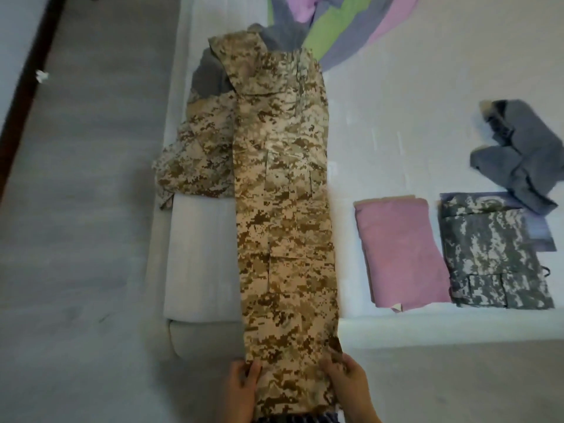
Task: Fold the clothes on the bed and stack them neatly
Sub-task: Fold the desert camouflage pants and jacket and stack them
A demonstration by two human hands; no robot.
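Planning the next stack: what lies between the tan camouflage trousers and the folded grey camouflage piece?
In the head view, the folded pink cloth, with bare white sheet between it and the tan camouflage trousers.

tan camouflage trousers stretched along bed | left hand, right hand grip near end

- Desert-camouflage trousers: the near end is running off the bottom edge. The cloth is hiding most fingers of the left hand and right hand.
- Second camouflage garment and grey cloth: both are lying partly covered by the trousers.
- Striped sheet: the top edge is cutting it off.
- White scrap on the floor: it is showing too small to identify.
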